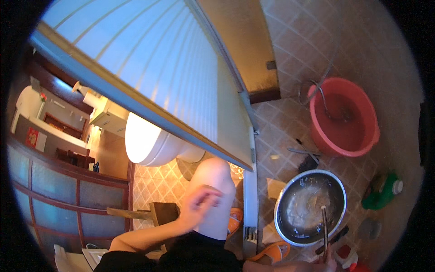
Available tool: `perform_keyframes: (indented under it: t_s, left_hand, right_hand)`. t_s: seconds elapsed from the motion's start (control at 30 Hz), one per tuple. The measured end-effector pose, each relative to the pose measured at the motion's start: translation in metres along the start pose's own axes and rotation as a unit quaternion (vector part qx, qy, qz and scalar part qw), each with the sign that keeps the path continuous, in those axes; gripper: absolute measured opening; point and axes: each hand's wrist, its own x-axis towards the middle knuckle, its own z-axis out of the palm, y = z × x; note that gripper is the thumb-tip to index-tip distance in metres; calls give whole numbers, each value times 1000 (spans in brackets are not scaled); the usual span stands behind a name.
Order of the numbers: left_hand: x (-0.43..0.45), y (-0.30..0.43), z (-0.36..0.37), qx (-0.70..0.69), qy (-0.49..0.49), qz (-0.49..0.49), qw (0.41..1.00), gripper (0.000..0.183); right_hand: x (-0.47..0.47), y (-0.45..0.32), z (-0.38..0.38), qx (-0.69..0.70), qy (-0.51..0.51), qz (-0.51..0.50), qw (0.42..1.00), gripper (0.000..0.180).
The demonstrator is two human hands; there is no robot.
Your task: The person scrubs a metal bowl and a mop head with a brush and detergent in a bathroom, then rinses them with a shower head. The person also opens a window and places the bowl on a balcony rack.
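My right hand (327,262), at the lower edge of the picture, is closed around a slim handle (325,227). Its pale end reaches into a round metal basin (283,234) on the tiled floor. A little cloudy liquid (299,207) and whitish streaks show inside the basin. My left hand (202,205) is blurred and hovers over or rests on my bare leg (215,176); I cannot tell which. Nothing shows in that hand, and its fingers are bent and somewhat apart.
A pink bucket (314,125) of water with a hose (326,76) in it stands beyond the basin. Tools (302,151), a green bottle (379,193) and a red-and-white container (346,255) lie nearby. A ribbed door panel (163,68) rises at upper left; a wooden stool (163,212) sits left.
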Motion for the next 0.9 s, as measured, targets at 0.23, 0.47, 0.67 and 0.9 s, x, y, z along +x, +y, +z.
perform_keyframes:
  t_s: [0.23, 0.47, 0.67, 0.9]
  left_hand:
    - [-15, -110, -190, -357, 548, -144, 742, 30]
    - [27, -109, -259, -461, 467, -106, 747, 67]
    - [26, -111, -285, -520, 454, -121, 713, 77]
    - [36, -102, -288, -528, 434, -101, 723, 76]
  right_hand:
    - [32, -38, 6, -8, -12, -28, 999, 86]
    - [37, -44, 2, -2, -2, -35, 999, 82]
    - [40, -51, 5, 6, -6, -41, 999, 79]
    - [44, -57, 10, 16, -8, -39, 999, 75]
